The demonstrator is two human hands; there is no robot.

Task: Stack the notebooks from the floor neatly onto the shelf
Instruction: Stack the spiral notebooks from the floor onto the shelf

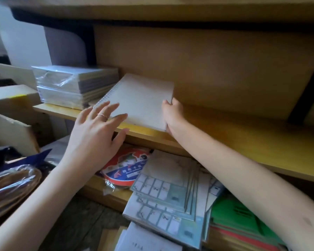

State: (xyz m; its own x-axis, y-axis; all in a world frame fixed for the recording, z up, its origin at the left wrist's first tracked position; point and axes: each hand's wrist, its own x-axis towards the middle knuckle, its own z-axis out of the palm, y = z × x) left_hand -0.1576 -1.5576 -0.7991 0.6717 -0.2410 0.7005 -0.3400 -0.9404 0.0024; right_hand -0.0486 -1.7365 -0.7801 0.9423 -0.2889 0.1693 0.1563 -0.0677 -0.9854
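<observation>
Right hand (pixel 172 113) curled round the right edge of a grey notebook (pixel 141 100), gripping it. Left hand (pixel 96 127) open, fingers spread and straight, fingertips (pixel 122 116) over the near left corner of the matte card cover; thin ring (pixel 102 115) on one finger. Flat on the yellow wooden shelf (pixel 243 138) between the two hands, skewed, wire spiral along its left edge, near edge at the shelf's front lip. Just left of the left hand's fingertips and further back, a wrapped stack (pixel 74 86) in glossy, crinkled plastic, close beside the spiral. Below both wrists, on a lower level, a round packet (pixel 123 171) in red and blue, fanned booklets (pixel 167 194) with printed grids, and green folders (pixel 239 214) under the right forearm.
</observation>
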